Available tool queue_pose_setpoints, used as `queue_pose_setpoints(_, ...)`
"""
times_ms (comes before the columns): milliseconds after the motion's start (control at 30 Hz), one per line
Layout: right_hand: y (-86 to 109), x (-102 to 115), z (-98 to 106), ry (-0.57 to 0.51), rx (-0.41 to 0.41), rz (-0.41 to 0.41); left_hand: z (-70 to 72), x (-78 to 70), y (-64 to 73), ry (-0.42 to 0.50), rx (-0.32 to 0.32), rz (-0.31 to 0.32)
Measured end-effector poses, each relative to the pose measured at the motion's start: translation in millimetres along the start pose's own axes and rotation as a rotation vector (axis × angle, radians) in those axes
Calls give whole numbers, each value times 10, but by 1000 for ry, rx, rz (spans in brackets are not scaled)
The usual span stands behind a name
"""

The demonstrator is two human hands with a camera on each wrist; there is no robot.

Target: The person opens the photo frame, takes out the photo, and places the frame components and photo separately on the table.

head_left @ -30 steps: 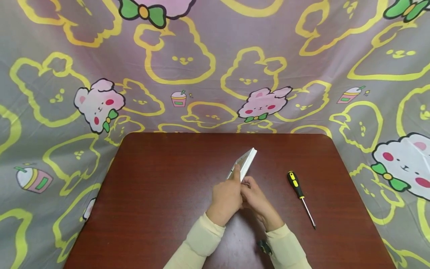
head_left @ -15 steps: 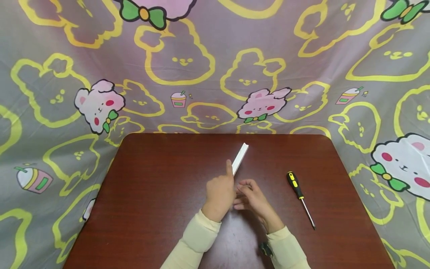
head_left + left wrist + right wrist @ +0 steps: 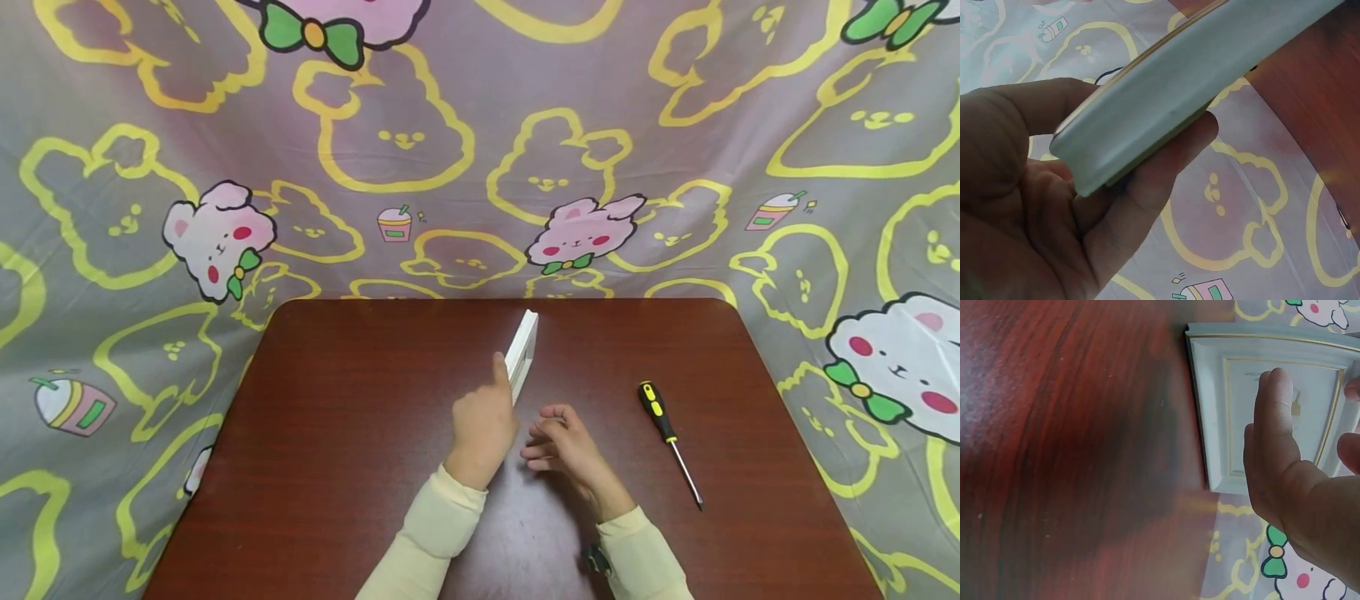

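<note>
A white picture frame point(image 3: 520, 354) with gold trim stands tilted above the table, its edge toward the head camera. My left hand point(image 3: 482, 429) grips it near one end; in the left wrist view the thumb lies on one face and curled fingers support the other side of the frame point(image 3: 1166, 81). My right hand point(image 3: 567, 450) hovers just right of it, fingers loosely bent, holding nothing. From the right wrist view, the frame's front point(image 3: 1210, 412) shows gold lines around a pale picture, partly hidden behind the right hand point(image 3: 1297, 456).
A screwdriver point(image 3: 663, 417) with a black and yellow handle lies on the brown table point(image 3: 337, 433), right of the hands. Cloth point(image 3: 450, 142) printed with cartoon bears hangs behind the table and along both sides.
My left hand has moved left with the picture frame and turned it, so its front now faces right. My right hand has come away from the frame, its fingers loosened.
</note>
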State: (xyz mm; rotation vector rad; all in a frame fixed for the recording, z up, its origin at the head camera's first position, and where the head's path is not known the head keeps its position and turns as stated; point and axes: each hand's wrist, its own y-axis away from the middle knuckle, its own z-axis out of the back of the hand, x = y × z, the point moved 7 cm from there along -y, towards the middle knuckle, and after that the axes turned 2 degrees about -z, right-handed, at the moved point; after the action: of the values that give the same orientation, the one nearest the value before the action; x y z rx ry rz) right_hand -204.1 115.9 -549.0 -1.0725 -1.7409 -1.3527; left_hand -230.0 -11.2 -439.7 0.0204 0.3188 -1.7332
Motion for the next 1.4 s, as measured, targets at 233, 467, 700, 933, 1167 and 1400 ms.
queue_pose_setpoints(233,-35,-85,46,16,-29,-11,14,50,4,31,-50,3)
queue_pose_setpoints(467,-66,-168,58,53,-43,-31,50,78,21,37,-96,-4)
queue_pose_setpoints(700,-93,-189,49,89,-54,-29,126,61,59,79,-155,-31)
queue_pose_setpoints(933,-129,-229,49,92,-42,-36,161,8,85,156,-108,-42)
queue_pose_setpoints(1167,-134,-250,74,37,-30,-53,154,-9,86,251,12,-25)
queue_pose_setpoints(1400,-154,-276,181,17,-89,-55,127,26,68,350,107,-5)
